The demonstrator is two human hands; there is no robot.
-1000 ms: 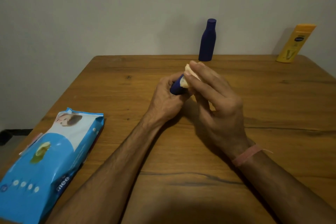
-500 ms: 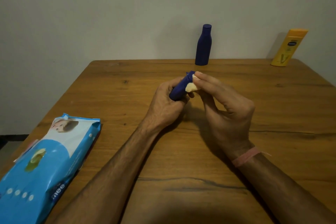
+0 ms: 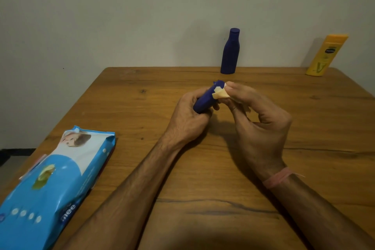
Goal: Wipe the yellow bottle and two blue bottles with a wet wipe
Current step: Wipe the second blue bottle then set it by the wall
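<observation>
so my right hand (image 3: 261, 128) has slid the pinched wet wipe (image 3: 220, 94) up to the small blue bottle (image 3: 205, 100)'s cap end, left hand (image 3: 187, 119)'s grip wrapped tight round its base just above the desk (image 3: 142, 107), so this one's nearly wiped.

A single wide-angle head view looks forward and down from above the person's forearms onto the wooden tabletop (image 3: 125, 107). It sits close over the hands at centre frame and faces the plain wall (image 3: 121, 16) behind the tabletop's far edge. The near edge falls outside the frame.
</observation>
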